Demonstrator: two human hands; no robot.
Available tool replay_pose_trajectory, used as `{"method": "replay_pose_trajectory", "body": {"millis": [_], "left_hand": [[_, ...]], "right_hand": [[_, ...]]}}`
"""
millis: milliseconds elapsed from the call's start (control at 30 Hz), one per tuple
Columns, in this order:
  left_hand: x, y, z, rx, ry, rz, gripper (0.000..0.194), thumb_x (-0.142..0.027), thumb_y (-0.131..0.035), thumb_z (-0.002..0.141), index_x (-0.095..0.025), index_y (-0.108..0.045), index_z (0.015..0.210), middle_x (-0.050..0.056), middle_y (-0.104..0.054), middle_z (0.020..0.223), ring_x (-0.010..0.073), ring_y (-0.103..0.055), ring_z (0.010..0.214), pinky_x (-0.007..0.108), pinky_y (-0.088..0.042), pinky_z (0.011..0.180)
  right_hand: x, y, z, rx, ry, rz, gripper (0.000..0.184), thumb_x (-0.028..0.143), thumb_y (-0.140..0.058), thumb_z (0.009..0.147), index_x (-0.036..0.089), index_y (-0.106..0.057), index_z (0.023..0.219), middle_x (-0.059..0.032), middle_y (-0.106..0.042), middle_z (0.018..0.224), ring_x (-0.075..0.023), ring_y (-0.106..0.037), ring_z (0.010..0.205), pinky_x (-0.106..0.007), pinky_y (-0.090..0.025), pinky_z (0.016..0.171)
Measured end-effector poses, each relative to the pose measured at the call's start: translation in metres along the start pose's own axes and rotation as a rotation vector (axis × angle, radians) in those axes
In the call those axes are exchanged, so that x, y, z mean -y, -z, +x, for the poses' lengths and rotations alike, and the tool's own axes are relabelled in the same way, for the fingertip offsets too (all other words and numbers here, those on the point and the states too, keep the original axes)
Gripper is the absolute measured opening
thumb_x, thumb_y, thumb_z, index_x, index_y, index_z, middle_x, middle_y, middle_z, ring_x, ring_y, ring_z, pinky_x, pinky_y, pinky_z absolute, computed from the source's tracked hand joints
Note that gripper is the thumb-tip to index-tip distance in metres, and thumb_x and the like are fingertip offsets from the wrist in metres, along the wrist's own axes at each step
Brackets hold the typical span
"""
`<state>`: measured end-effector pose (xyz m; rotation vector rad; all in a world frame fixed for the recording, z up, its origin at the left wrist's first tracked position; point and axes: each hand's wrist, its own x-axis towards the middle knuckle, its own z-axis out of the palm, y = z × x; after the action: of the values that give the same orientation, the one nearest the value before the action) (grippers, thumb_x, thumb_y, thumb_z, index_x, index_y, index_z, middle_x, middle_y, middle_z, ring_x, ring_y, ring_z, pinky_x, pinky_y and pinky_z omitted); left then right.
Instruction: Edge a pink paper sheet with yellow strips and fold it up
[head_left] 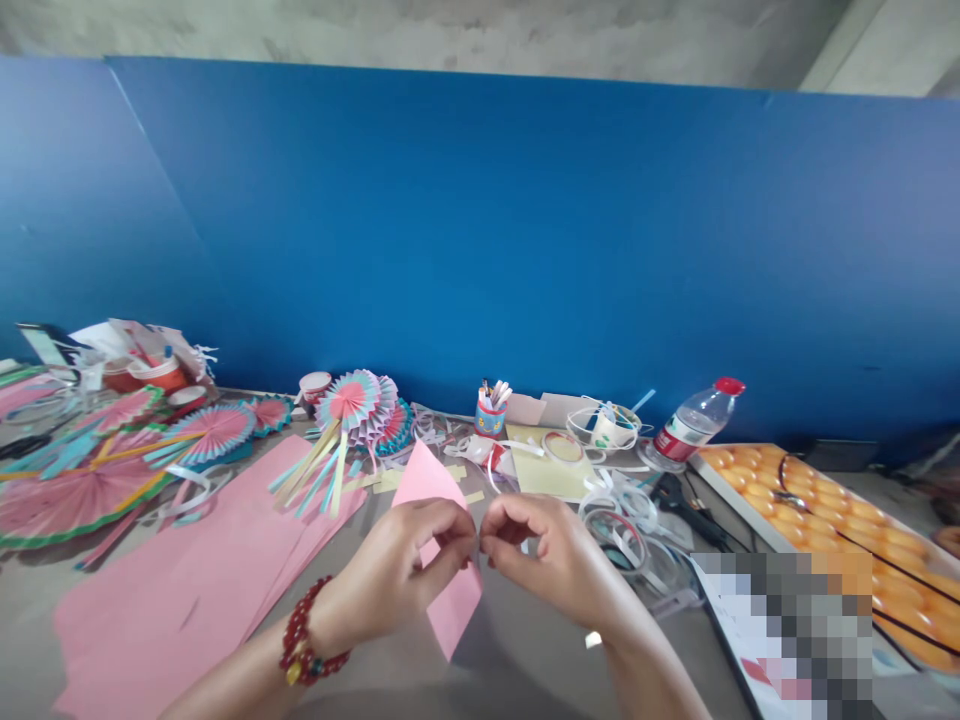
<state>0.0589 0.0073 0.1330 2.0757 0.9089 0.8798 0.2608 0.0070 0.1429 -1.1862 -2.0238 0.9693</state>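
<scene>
A sheet of pink paper (431, 480) stands upright on a corner in front of me, with a fold or edge along its right side. My left hand (405, 565) is closed on it, thumb and forefinger pinched near that right side. Close beside those fingertips, my right hand (544, 550) is also closed in a pinch; whatever is between its fingers is too small to make out. Red beads circle my left wrist. A small white scrap (593, 639) shows by my right wrist.
Larger pink sheets (187, 560) lie to the left, near folded paper rosettes (352, 400) and a watermelon-patterned fan (75, 495). Behind are a pen cup (491, 415) and yellow paper (540, 470). Tape rolls (615, 535), a water bottle (694, 425) and an orange bumpy mat (840, 530) stand right.
</scene>
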Motion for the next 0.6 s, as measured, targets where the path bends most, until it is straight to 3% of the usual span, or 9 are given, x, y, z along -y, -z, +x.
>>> {"method": "replay_pose_trajectory", "body": {"millis": [400,600], "left_hand": [[0.006,0.000,-0.002,-0.023,-0.033,-0.036,0.014,-0.007,-0.048,0.087,-0.019,-0.053,0.081,-0.001,-0.062,0.080,0.0119,-0.055,0.072,0.020,-0.040,0.067],[0.005,0.004,-0.005,-0.048,-0.005,-0.055,0.013,-0.013,-0.047,0.093,-0.019,-0.050,0.081,-0.001,-0.059,0.081,0.0124,-0.053,0.074,0.021,-0.039,0.068]], "right_hand": [[-0.004,-0.001,0.002,-0.016,-0.026,0.009,0.008,0.014,-0.056,0.079,0.019,-0.062,0.075,0.0038,-0.066,0.070,-0.0108,-0.060,0.067,-0.019,-0.036,0.056],[-0.015,0.000,0.004,-0.050,-0.030,0.063,0.007,0.019,-0.057,0.082,0.019,-0.061,0.077,0.0014,-0.065,0.072,-0.0122,-0.060,0.068,-0.019,-0.037,0.055]]}}
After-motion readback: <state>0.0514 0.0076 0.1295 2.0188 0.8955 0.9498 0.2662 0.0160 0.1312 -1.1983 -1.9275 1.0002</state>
